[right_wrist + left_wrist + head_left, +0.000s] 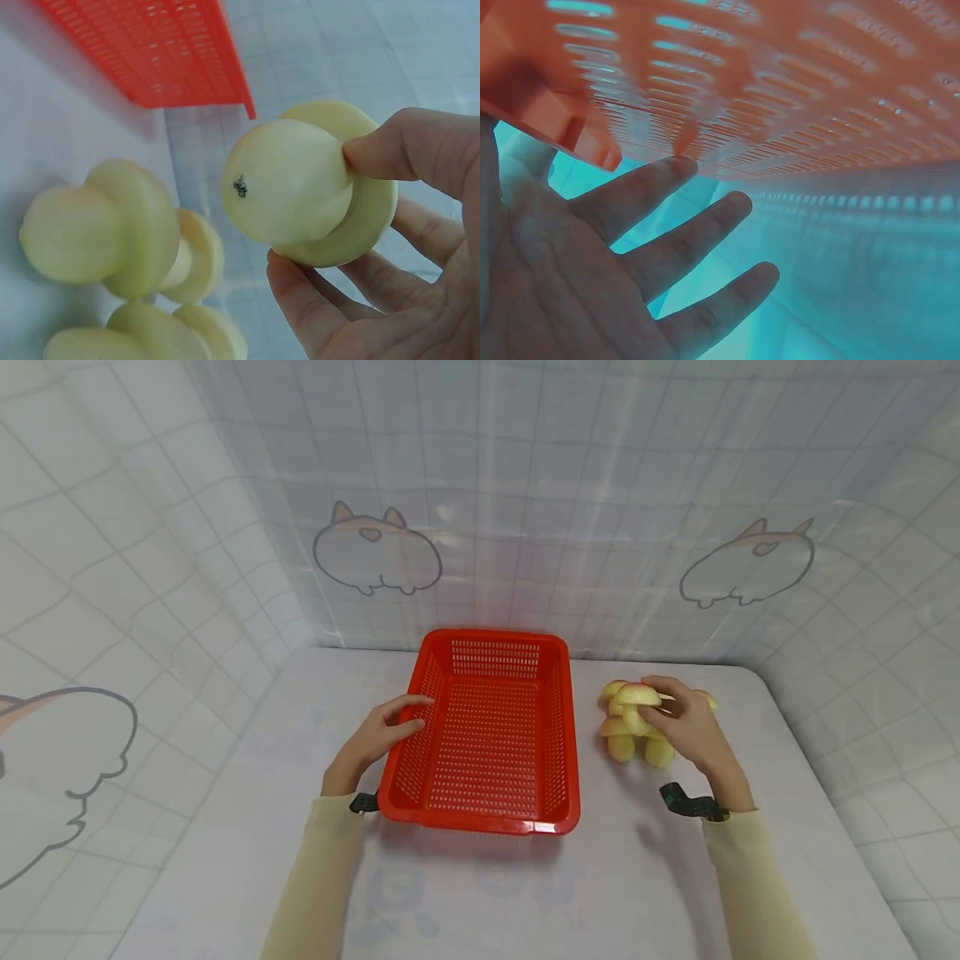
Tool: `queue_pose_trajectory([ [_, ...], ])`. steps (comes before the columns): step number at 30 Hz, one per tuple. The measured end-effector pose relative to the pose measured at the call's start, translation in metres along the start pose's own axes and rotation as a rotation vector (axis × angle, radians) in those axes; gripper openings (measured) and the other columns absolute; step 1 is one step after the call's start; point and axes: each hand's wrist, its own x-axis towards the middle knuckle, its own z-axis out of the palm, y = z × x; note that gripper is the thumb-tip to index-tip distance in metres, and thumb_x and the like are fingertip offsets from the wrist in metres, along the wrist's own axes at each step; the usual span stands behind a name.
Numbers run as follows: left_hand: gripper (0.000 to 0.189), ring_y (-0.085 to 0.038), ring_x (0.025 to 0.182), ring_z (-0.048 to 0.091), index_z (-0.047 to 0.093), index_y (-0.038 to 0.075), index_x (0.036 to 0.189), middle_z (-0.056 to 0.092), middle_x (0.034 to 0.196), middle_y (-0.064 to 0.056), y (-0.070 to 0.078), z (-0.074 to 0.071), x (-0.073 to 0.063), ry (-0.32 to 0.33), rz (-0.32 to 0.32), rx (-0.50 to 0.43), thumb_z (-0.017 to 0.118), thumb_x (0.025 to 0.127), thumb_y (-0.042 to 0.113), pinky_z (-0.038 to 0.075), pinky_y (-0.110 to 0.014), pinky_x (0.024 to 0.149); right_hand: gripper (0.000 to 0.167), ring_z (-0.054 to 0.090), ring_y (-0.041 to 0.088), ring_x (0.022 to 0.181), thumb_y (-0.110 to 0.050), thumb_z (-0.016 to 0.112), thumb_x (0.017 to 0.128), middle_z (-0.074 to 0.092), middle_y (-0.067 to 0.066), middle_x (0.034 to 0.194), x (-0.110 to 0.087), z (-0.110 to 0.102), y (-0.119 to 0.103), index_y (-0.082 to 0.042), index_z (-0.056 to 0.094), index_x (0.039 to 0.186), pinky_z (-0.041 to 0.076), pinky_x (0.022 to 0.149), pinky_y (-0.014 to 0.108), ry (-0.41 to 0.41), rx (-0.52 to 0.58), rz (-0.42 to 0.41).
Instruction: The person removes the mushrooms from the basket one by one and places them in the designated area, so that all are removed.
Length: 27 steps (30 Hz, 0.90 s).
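A red plastic basket with slotted walls stands on the table, and nothing lies inside it. My left hand is at its left rim; in the left wrist view its fingers are spread and fairly straight beside the slotted wall. Whether they touch the wall, I cannot tell. My right hand pinches a pale yellow toy mushroom between thumb and fingers, above several similar mushrooms grouped right of the basket. The right wrist view shows a small dark mark on the held mushroom's stem end.
The white table carries the basket and mushrooms. Behind it hangs a pale grid-patterned sheet with animal drawings, and similar sheeting rises at both sides.
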Motion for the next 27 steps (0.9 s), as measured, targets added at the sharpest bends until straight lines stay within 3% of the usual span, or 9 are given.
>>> queue_pose_trajectory([
  [2,0.043,-0.041,0.107,0.065,0.055,0.008,0.144,0.055,0.139,-0.030,0.000,0.000,0.000,0.001,0.001,0.000,0.064,0.103,0.018,0.062,-0.034,0.085,0.044,0.062,-0.002,0.108,-0.008,0.068,0.098,0.059,0.021,0.136,-0.002,-0.002,0.003,0.001,0.057,0.140,0.050,0.088,0.007,0.010,-0.002,-0.019],
  [5,0.043,-0.043,0.108,0.064,0.056,0.007,0.144,0.055,0.139,-0.030,0.001,0.000,0.000,0.004,-0.002,0.003,0.064,0.103,0.018,0.062,-0.034,0.084,0.043,0.060,-0.010,0.104,-0.007,0.069,0.097,0.060,0.021,0.132,-0.006,-0.006,0.008,0.002,0.059,0.138,0.049,0.089,0.006,0.025,-0.012,-0.046],
  [8,0.044,-0.042,0.108,0.064,0.055,0.006,0.144,0.055,0.139,-0.029,0.002,0.000,0.000,0.006,-0.006,0.014,0.064,0.103,0.018,0.061,-0.032,0.085,0.044,0.059,-0.008,0.106,-0.009,0.070,0.097,0.059,0.019,0.134,-0.010,-0.011,0.012,0.000,0.059,0.139,0.048,0.090,0.007,0.022,-0.017,-0.040],
  [14,0.044,-0.041,0.107,0.064,0.056,0.006,0.143,0.056,0.138,-0.028,0.003,0.001,0.000,0.009,-0.017,0.019,0.064,0.102,0.019,0.061,-0.033,0.085,0.050,0.056,-0.008,0.109,-0.021,0.070,0.100,0.053,0.017,0.145,-0.020,-0.023,0.018,-0.005,0.055,0.145,0.051,0.084,0.009,0.011,-0.049,0.055],
  [23,0.043,-0.040,0.106,0.066,0.056,0.008,0.143,0.057,0.136,-0.028,0.000,0.000,0.002,0.005,-0.030,-0.005,0.064,0.103,0.019,0.063,-0.037,0.083,0.053,0.051,-0.016,0.104,-0.027,0.070,0.099,0.055,0.020,0.142,-0.027,-0.038,0.025,-0.003,0.055,0.144,0.050,0.080,0.006,0.052,-0.122,0.105],
  [27,0.042,-0.041,0.106,0.065,0.056,0.009,0.143,0.057,0.137,-0.028,0.000,0.001,0.001,0.008,-0.029,-0.004,0.064,0.103,0.019,0.063,-0.037,0.084,0.053,0.052,-0.018,0.101,-0.028,0.071,0.099,0.056,0.014,0.139,-0.029,-0.042,0.028,-0.003,0.055,0.144,0.050,0.079,0.007,0.063,-0.122,0.113],
])
